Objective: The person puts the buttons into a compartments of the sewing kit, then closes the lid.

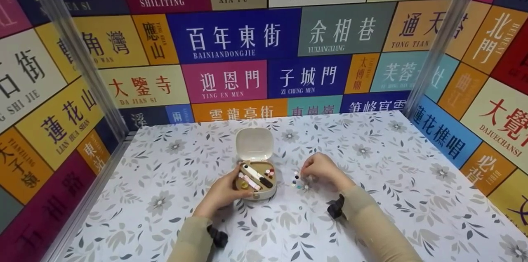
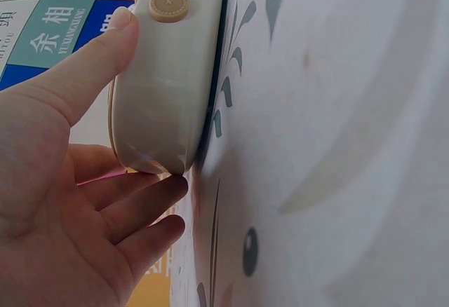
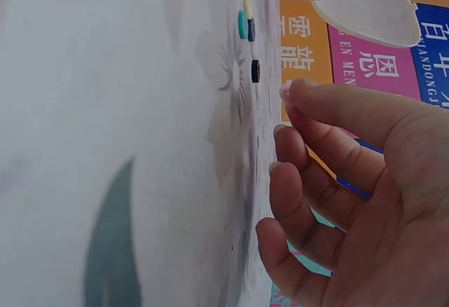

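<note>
A cream sewing box (image 1: 270,195) stands with its rounded lid (image 1: 254,143) raised. My left hand (image 1: 225,191) grips its left side; in the left wrist view the thumb lies near a tan button (image 2: 169,5) on the box front, fingers round the end. Inside lie a white tool with a dark end (image 1: 266,182), a pink-and-white piece (image 1: 250,181) and red, pink and white buttons (image 1: 270,172). Right of the box, my right hand (image 1: 324,168) pinches a small pale button (image 3: 285,92) between thumb and index fingertip, the other fingers loosely curled. Loose buttons (image 1: 298,187) lie beside it.
The table (image 1: 173,220) wears a white cloth printed with grey flowers and leaves. Behind it stands a wall of coloured name panels (image 1: 233,35), with clear upright posts (image 1: 437,39) at the corners. In the right wrist view a teal button (image 3: 243,24) and a black button (image 3: 255,71) stand out.
</note>
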The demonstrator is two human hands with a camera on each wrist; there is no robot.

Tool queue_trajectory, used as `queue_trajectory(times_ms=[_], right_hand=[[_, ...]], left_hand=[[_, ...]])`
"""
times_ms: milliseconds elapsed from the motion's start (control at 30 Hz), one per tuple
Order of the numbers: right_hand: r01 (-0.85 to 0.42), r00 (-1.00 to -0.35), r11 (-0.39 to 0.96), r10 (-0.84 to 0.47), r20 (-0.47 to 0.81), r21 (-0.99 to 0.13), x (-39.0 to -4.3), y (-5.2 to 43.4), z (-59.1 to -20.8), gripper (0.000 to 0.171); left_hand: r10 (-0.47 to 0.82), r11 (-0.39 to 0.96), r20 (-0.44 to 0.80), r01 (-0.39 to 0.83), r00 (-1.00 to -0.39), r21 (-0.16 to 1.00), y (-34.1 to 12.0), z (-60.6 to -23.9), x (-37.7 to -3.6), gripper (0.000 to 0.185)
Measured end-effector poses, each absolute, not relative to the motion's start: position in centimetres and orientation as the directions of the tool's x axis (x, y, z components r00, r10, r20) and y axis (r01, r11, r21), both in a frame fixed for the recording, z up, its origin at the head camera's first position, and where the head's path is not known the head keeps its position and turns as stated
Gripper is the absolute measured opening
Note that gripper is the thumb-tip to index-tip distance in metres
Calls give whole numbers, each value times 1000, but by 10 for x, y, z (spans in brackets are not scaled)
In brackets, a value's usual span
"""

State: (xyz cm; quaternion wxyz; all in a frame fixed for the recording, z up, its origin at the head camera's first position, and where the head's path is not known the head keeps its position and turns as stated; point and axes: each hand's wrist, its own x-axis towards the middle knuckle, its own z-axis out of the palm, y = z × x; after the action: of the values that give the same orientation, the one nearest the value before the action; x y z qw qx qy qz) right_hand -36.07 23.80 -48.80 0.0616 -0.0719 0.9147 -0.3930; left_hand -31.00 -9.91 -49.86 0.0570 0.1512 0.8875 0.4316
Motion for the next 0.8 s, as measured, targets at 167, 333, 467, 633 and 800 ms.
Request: queue_trajectory(times_ms=[167,333,467,633,800], right_hand=[[-26,-987,647,-139,-84,-762,-361,239,-485,6],[-8,-989,610,-123,-85,-793,-363,238,-481,7],[18,-989,581,-109,-100,-814,-364,238,-481,8],[48,-988,580,-92,-124,-813,-366,240,-481,10],[28,-989,602,-101,-112,-798,-366,242,-481,10]], left_hand=[[327,564,21,213,-945,798,-99,-499,-309,105],[322,562,25,212,-946,799,-99,-498,-310,105],[318,561,22,206,-948,802,-99,-496,-311,105],[311,561,8,190,-950,806,-99,-497,-311,106],[324,561,21,210,-946,801,-99,-499,-310,105]])
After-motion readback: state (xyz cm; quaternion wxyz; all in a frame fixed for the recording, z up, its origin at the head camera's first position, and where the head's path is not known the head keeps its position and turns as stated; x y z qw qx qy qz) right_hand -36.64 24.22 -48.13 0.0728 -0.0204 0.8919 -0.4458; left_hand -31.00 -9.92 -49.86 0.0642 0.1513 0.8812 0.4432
